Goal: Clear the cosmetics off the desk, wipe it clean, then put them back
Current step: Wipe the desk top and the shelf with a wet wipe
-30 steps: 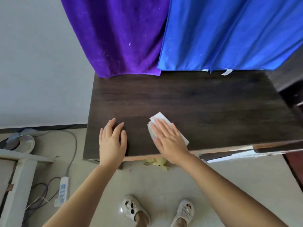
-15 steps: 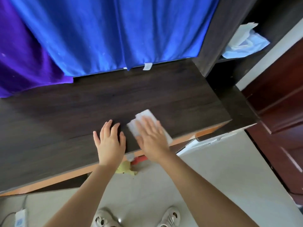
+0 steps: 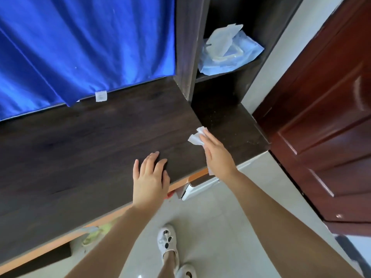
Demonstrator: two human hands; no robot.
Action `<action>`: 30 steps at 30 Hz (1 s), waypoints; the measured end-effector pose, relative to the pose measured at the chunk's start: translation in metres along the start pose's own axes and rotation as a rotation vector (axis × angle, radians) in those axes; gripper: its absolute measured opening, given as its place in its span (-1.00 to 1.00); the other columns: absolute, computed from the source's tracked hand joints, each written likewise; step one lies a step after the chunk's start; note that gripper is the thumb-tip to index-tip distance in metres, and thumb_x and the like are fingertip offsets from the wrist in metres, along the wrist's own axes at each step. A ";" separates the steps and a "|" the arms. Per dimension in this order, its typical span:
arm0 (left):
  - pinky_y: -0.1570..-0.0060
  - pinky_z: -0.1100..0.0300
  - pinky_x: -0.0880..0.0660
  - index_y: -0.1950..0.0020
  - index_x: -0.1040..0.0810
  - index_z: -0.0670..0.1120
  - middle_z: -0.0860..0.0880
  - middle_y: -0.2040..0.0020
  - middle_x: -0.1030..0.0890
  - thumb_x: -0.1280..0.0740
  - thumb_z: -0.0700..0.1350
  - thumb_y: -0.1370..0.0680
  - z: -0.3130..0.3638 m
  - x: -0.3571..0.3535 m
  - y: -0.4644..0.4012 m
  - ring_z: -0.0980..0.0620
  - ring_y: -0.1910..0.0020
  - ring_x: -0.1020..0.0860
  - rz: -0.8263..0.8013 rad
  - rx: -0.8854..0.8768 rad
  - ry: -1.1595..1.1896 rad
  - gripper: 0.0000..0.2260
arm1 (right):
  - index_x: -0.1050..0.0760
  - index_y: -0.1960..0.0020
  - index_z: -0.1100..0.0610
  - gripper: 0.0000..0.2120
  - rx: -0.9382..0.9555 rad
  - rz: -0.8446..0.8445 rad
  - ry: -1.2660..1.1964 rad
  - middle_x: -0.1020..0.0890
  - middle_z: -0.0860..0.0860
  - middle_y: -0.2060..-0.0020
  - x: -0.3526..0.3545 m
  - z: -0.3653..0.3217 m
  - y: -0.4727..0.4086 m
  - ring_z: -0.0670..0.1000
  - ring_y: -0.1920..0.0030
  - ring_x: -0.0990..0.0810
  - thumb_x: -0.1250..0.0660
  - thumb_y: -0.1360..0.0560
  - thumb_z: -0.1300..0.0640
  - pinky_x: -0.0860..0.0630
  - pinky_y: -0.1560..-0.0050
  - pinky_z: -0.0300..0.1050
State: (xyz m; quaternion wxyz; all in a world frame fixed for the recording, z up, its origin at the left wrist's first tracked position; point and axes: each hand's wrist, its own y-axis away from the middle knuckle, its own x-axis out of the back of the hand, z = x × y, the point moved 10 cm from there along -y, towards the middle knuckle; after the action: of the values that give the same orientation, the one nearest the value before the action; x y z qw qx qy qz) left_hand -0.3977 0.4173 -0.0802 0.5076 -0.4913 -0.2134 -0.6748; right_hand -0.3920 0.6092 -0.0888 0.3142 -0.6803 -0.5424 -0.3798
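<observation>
The dark wood desk (image 3: 84,145) has nothing standing on it; no cosmetics are in view. My right hand (image 3: 217,155) holds a crumpled white wipe (image 3: 195,137) near the desk's right end, where the top meets a lower side shelf (image 3: 232,125). The wipe sticks out past my fingertips and a corner shows under my wrist. My left hand (image 3: 150,177) lies flat, fingers spread, on the desk's front edge and holds nothing.
A blue cloth (image 3: 84,45) hangs behind the desk. A dark shelf unit at the right holds a pale blue wipe packet (image 3: 226,51). A red-brown door (image 3: 329,121) stands at the far right. A white unit (image 3: 200,186) sits under the desk edge; my shoes (image 3: 167,239) are on tile.
My right hand has slid the wipe rightward along the desk to its right end, and the wipe has bunched up. My view has swung right; the left hand stays on the front edge.
</observation>
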 end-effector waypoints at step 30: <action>-0.35 0.03 -0.11 -0.20 -0.43 -0.09 -0.15 -0.20 -0.53 -0.11 -0.13 -0.45 0.153 -0.258 -0.040 -0.06 -0.22 -0.34 -0.252 0.107 -0.123 -0.66 | 0.14 -0.51 0.03 -0.40 0.271 -0.366 0.444 0.19 0.10 -0.50 -0.033 0.266 -0.116 0.13 -0.51 0.18 0.33 -0.55 -0.20 0.19 -0.48 0.06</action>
State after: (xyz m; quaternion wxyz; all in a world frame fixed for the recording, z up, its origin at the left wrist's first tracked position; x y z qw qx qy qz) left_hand -0.3645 0.6760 -0.2333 0.4302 -0.4731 -0.3399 -0.6895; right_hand -0.4629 0.8411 -0.2521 0.4391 -0.4236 -0.6196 -0.4938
